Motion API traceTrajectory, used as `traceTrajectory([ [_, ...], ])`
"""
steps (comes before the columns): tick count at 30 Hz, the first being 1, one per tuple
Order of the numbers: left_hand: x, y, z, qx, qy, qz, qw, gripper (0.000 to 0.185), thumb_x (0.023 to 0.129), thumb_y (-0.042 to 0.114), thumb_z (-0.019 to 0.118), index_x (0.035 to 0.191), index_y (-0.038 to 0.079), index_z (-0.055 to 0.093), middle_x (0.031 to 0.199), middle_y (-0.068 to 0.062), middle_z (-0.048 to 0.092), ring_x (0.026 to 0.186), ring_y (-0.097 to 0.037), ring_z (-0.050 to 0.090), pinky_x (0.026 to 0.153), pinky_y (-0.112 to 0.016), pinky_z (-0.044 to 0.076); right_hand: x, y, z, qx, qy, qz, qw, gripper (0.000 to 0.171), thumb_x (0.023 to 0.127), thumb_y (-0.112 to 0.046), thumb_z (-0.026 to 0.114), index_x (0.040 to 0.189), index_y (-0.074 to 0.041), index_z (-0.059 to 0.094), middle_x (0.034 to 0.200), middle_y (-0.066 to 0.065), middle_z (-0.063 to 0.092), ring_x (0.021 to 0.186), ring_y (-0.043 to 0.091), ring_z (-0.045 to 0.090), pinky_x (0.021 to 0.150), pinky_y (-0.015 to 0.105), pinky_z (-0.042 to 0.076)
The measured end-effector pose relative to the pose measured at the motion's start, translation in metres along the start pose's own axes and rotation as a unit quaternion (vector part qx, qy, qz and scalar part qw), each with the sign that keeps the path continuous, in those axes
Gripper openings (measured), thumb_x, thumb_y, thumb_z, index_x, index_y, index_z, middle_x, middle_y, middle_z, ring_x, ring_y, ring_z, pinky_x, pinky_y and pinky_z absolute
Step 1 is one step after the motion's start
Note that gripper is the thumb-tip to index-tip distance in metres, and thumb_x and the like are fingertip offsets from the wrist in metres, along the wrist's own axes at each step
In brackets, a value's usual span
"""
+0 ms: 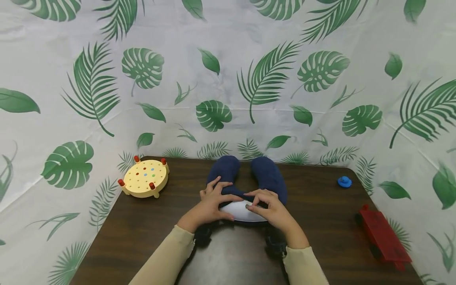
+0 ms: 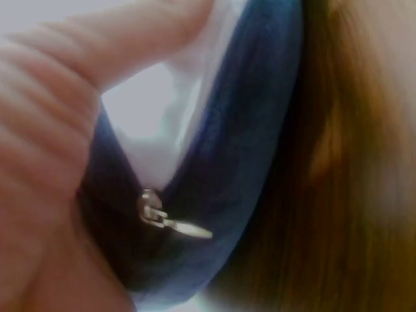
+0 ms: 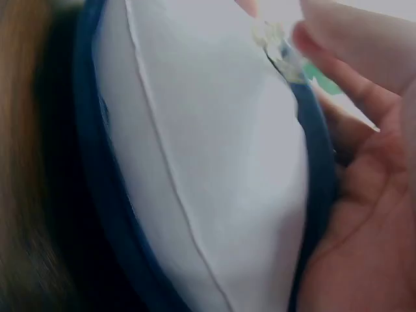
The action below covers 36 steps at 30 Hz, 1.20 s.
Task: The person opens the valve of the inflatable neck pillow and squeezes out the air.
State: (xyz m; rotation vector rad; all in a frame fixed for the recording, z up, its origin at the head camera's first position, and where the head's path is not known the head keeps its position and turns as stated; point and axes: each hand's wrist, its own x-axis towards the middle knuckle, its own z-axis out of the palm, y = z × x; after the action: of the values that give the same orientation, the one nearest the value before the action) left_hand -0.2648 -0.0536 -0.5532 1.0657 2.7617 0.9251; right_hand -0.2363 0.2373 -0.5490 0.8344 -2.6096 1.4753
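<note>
A navy U-shaped neck pillow (image 1: 268,174) lies on the table, its curved part toward me. Along that curve the cover gapes, showing white inner lining (image 3: 214,143). My left hand (image 1: 211,204) holds the pillow's left side, its thumb lying across the white part. A metal zipper pull (image 2: 185,227) hangs at one end of the opening, by the left hand. My right hand (image 1: 272,208) has its thumb and bent fingers at the opening's far edge. Near its fingertips is a small pale piece (image 3: 279,55), too blurred to identify.
A yellow round pegboard (image 1: 146,178) with red legs sits at the back left. A small blue toy hat-like piece (image 1: 344,181) is at the back right. Along the right edge stands a red toy cart (image 1: 382,233) with dark wheels. Behind the table (image 1: 313,221) hangs a leaf-patterned cloth.
</note>
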Motion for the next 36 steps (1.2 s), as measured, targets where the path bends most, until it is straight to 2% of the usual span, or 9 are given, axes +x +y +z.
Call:
traceTrajectory([
  [5,0.0,0.001,0.001,-0.014,-0.001,-0.014,0.9998,0.062,0.084,0.053,0.091,0.142,0.055,0.068,0.174,-0.001,0.034,0.168,-0.042,-0.002,0.114,-0.078,0.014,0.0,0.003,0.001,-0.002,0.017,0.003,1.0,0.023,0.098,-0.027,0.084,0.085,-0.031,0.065,0.137,-0.002,0.076,0.134,0.027,0.063,0.124,0.066,0.013],
  [8,0.0,0.001,0.0,-0.022,-0.005,-0.02,0.9996,0.062,0.085,0.052,0.091,0.142,0.053,0.068,0.174,-0.001,0.033,0.168,-0.041,-0.003,0.115,-0.078,0.013,0.002,0.004,0.004,-0.007,0.027,-0.005,1.0,0.023,0.096,-0.027,0.085,0.092,-0.027,0.062,0.135,-0.001,0.076,0.133,0.026,0.063,0.125,0.065,0.01],
  [10,0.0,0.001,0.0,-0.025,-0.007,-0.02,0.9995,0.062,0.085,0.051,0.09,0.143,0.052,0.068,0.175,-0.001,0.033,0.168,-0.041,-0.004,0.115,-0.079,0.013,0.002,0.004,0.005,-0.012,0.032,-0.015,0.999,0.023,0.093,-0.025,0.088,0.101,-0.026,0.066,0.134,-0.001,0.075,0.134,0.027,0.063,0.125,0.066,0.01],
  [15,0.0,0.001,-0.001,-0.033,0.0,-0.018,0.9993,0.061,0.085,0.05,0.091,0.142,0.051,0.069,0.174,-0.002,0.033,0.168,-0.042,-0.003,0.114,-0.081,0.013,0.004,0.003,0.007,-0.061,0.021,-0.034,0.997,0.032,0.09,-0.027,0.089,0.118,-0.034,0.076,0.134,-0.005,0.075,0.138,0.028,0.061,0.125,0.068,0.012],
  [21,-0.001,-0.001,0.0,-0.028,-0.003,-0.016,0.9995,0.061,0.086,0.051,0.09,0.142,0.054,0.067,0.175,-0.002,0.032,0.168,-0.043,-0.004,0.114,-0.081,0.014,0.005,0.001,0.007,-0.081,0.027,-0.023,0.996,0.043,0.081,-0.026,0.095,0.12,-0.034,0.08,0.135,-0.004,0.077,0.138,0.03,0.064,0.128,0.066,0.016],
  [27,-0.001,0.0,-0.005,-0.039,-0.007,-0.021,0.999,0.042,0.102,0.043,0.075,0.142,0.051,0.069,0.172,-0.004,0.037,0.168,-0.044,-0.004,0.115,-0.082,0.01,0.007,0.002,0.015,-0.105,0.07,-0.042,0.991,0.036,0.08,-0.028,0.095,0.114,-0.032,0.084,0.127,-0.002,0.081,0.13,0.026,0.072,0.126,0.065,0.024],
  [32,0.0,0.002,-0.007,-0.039,0.021,-0.011,0.999,0.035,0.112,0.027,0.062,0.137,0.048,0.075,0.154,-0.006,0.055,0.164,-0.046,0.012,0.113,-0.078,0.015,0.007,-0.002,0.016,-0.144,0.087,-0.059,0.984,0.034,0.076,-0.028,0.097,0.109,-0.027,0.086,0.118,-0.004,0.084,0.122,0.022,0.077,0.132,0.062,0.024],
  [34,0.001,0.002,-0.007,-0.03,0.034,0.0,0.999,0.037,0.113,0.023,0.059,0.135,0.047,0.076,0.149,-0.006,0.06,0.156,-0.044,0.026,0.11,-0.072,0.021,0.006,-0.005,0.015,-0.17,0.082,-0.073,0.979,0.035,0.076,-0.03,0.097,0.109,-0.026,0.087,0.115,-0.005,0.084,0.119,0.021,0.078,0.131,0.061,0.03],
  [36,0.001,0.003,-0.007,-0.022,0.041,0.009,0.9989,0.038,0.113,0.021,0.059,0.134,0.047,0.076,0.145,-0.006,0.062,0.142,-0.038,0.039,0.103,-0.063,0.024,0.005,-0.007,0.013,-0.189,0.073,-0.082,0.976,0.035,0.077,-0.033,0.097,0.109,-0.026,0.086,0.115,-0.006,0.084,0.119,0.021,0.077,0.126,0.057,0.04],
])
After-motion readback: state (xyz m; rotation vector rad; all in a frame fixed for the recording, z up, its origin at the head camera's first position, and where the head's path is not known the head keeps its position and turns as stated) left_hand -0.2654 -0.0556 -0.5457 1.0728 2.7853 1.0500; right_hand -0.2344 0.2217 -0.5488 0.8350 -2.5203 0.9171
